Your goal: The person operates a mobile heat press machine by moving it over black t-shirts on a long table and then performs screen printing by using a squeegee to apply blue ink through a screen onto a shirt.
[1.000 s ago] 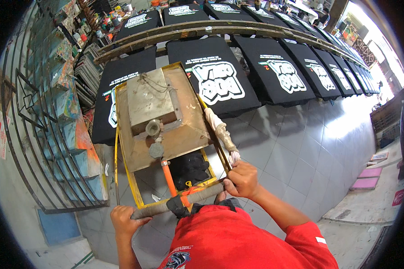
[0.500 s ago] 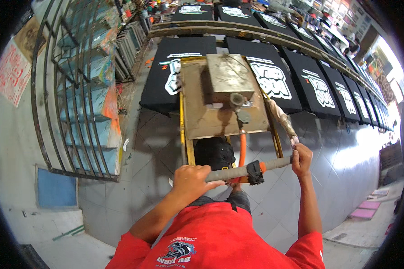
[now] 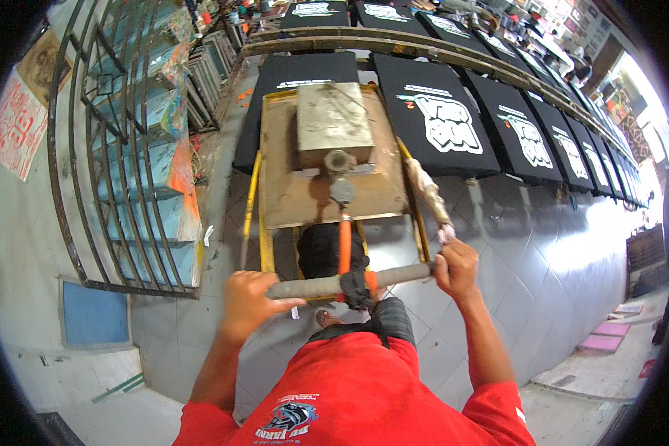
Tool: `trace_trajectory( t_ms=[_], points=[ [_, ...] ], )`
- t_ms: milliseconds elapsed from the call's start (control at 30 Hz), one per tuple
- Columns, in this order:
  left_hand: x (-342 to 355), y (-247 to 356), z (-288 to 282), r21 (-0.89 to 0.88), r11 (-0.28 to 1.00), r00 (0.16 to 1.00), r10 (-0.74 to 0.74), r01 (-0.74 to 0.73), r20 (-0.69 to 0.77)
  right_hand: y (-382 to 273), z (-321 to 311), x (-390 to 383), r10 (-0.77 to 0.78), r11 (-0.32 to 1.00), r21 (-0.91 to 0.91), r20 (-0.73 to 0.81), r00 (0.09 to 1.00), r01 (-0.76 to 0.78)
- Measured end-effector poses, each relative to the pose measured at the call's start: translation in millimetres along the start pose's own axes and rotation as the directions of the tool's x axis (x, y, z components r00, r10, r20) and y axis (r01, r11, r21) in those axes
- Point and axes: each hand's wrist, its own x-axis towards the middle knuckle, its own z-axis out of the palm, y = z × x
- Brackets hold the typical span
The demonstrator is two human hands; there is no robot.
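**Guide the hood by its bar, evenly from both ends**

Nearest you, the taped bar (image 3: 316, 288) crosses in front of your waist, and steering it seems to be the work in hand. Push evenly with both arms; a harder shove at one end would likely swing the yellow frame (image 3: 266, 249). Mind your foot (image 3: 325, 320), low behind the bar.

Your left hand (image 3: 249, 301) curls its fingers over the bar's left end, thumb laid along the near side; the fingertips are hidden. Your right hand (image 3: 457, 269) is wrapped round the other end, just below the tip of the wrapped rod (image 3: 427, 192). Neither is spread.

Past the bar, the orange tube (image 3: 345, 249) runs up to the hood (image 3: 290, 197); best keep it from snagging. The hood stands straight ahead, a box (image 3: 334, 115) on top, overlapping the left black panel (image 3: 290, 70) in your view. Any gap between them can't be told, so check clearance. The next panel (image 3: 435, 119) lies rightward; beyond runs a rail (image 3: 305, 46).
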Motion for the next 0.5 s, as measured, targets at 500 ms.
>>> trace_trajectory(
  t_ms=[500],
  points=[
    [36.5, -139.7, -42.5, 0.080, 0.983, 0.984, -0.168, 0.164, 0.054, -48.7, 94.8, 76.8, -0.044, 0.992, 0.117, -0.041, 0.998, 0.048]
  ],
)
